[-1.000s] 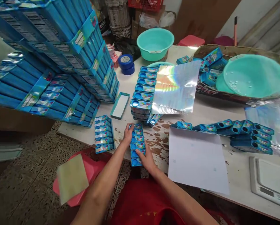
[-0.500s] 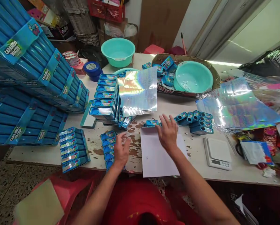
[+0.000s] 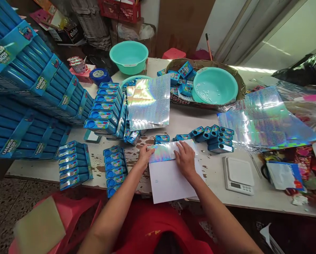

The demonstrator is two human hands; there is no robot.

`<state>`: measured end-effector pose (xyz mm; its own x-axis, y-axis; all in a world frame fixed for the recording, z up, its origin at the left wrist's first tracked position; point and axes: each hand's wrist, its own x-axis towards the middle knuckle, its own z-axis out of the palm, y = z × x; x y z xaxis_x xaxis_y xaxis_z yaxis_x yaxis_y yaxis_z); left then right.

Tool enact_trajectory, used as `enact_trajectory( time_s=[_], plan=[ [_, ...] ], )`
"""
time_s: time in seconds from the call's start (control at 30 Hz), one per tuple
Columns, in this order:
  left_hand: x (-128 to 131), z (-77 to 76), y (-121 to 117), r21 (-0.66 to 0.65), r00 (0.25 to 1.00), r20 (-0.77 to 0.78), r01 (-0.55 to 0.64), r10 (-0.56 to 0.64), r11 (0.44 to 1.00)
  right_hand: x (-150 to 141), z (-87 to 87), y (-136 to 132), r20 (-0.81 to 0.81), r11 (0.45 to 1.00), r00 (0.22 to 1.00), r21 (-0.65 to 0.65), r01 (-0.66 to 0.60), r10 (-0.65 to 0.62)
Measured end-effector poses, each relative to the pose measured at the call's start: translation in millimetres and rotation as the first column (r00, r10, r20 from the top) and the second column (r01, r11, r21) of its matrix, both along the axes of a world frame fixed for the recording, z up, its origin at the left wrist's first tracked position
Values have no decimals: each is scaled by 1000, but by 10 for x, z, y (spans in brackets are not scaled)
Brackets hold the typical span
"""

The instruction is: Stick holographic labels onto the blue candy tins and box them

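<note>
Where the table (image 3: 213, 188) ended nearest us, left of the scale (image 3: 239, 173), our white sheet (image 3: 172, 181) pointed straight away from our body, its near edge reaching slightly past the tabletop's front. Over its far end we had a silvery strip (image 3: 162, 152), its long axis running sideways, crosswise to that direction; whether it was a fold of the same sheet, we could not tell. With our left hand (image 3: 145, 156), at the end farther from the scale, we pinched the strip between thumb and fingers. Our right hand (image 3: 184, 158), nearer the scale, lay on it palm down, fingers somewhat spread. We had bare tabletop between sheet and scale, and a worn, flaking patch on the side away from the scale before a row of blue boxes (image 3: 115, 169) began. Two blue boxes (image 3: 162, 138) stood just beyond the strip, farther back than the scale, leaving little room there. We saw a blue box cluster (image 3: 219, 139) behind the scale, slightly to its left. Past those, open table ran crosswise beyond the scale, with silvery sheets (image 3: 150, 102) to the scale's far left, then a carton (image 3: 183, 101) holding a green basin (image 3: 217, 83).
</note>
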<state>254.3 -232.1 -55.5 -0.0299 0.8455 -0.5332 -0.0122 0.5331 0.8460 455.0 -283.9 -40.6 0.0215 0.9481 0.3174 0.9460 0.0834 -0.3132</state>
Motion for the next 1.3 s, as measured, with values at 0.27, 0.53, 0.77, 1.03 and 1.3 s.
enact_trajectory(
  time_s=[0.27,0.53,0.77,1.03,1.3],
  plan=[
    [189,339,48,194,511,-852,512,-115,837,414,-199,165,123,982,992,-188,22,1],
    [397,427,127,-6,344,-895,628,-284,778,128,-139,288,121,987,980,-18,-159,160],
    [374,337,88,52,432,-865,585,-257,809,-98,-287,298,95,957,953,7,-289,287],
    [374,318,78,41,434,-858,589,-274,807,-36,244,185,-13,915,924,148,-376,382],
    [316,520,7,292,645,-755,497,-122,817,-113,1213,-172,-381,980,905,133,-147,187]
  ],
)
